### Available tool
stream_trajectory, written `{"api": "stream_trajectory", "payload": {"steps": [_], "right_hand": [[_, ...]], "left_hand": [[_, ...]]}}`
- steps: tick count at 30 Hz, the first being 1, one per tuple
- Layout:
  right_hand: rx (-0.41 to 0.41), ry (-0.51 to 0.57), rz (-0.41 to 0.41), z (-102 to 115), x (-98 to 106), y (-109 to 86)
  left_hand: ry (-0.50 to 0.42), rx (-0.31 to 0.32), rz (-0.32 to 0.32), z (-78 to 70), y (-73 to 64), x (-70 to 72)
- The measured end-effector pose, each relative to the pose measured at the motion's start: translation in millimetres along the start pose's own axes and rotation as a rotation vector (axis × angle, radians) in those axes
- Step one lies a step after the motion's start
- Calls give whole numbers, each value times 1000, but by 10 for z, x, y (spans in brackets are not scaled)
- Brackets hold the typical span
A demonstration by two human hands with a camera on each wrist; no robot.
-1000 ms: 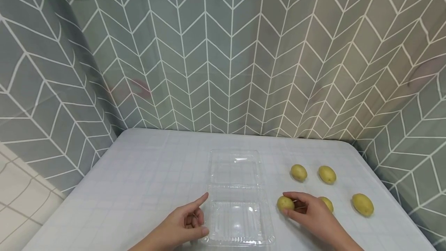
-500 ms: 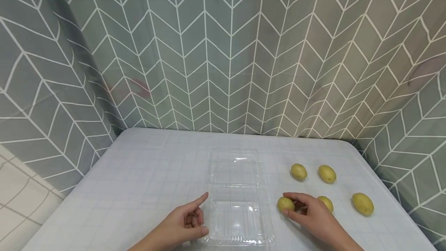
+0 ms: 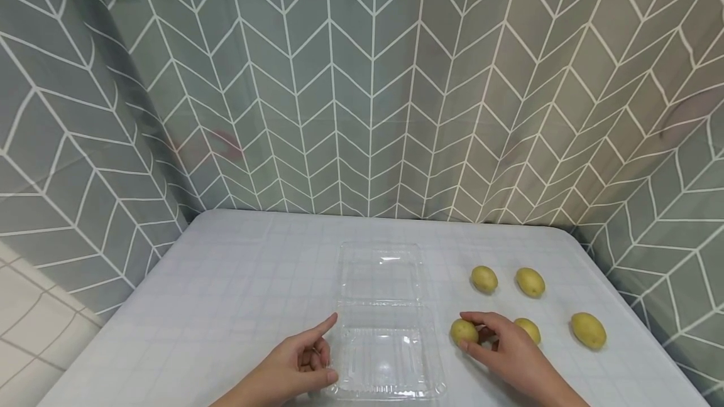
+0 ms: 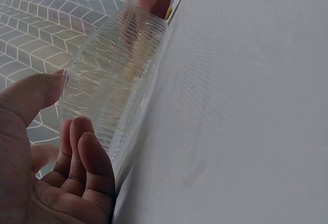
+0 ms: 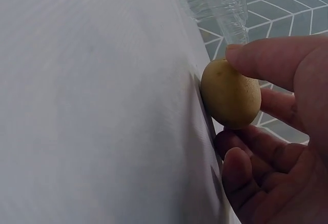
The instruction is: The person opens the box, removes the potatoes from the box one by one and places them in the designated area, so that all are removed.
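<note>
In the head view, my right hand pinches a small yellow potato between thumb and index finger, low over the table. The right wrist view shows that potato near the tabletop, the thumb on its upper side and the other fingers loosely bent. A clear plastic clamshell container lies with its lid folded back flat. At its near left corner, my left hand touches the rim with the thumb. Its index finger is stretched along the left side, the rest bent near the container wall.
Several more potatoes lie on the right of the white-clothed table: one at back, another beside it, one far right, and one partly behind the right hand. A patterned curtain hangs around the table.
</note>
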State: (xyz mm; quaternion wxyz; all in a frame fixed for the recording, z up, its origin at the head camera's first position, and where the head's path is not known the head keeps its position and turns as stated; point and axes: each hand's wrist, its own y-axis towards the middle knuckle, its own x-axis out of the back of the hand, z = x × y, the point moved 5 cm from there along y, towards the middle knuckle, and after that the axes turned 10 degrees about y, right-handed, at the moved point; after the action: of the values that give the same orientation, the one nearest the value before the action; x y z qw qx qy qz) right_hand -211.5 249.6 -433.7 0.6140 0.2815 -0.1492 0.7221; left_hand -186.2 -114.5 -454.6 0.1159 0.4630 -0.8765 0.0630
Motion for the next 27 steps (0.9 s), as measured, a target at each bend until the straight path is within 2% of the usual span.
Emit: {"api": "stream_trajectory", "payload": {"steps": [7, 18, 27], "right_hand": [[16, -30, -9, 21, 0, -15], [2, -52, -22, 6, 5, -16], [53, -46, -12, 5, 2, -21]], "left_hand": [[3, -33, 9, -15, -6, -7], [0, -18, 5, 6, 10, -2], [8, -10, 0, -1, 7, -3]]}}
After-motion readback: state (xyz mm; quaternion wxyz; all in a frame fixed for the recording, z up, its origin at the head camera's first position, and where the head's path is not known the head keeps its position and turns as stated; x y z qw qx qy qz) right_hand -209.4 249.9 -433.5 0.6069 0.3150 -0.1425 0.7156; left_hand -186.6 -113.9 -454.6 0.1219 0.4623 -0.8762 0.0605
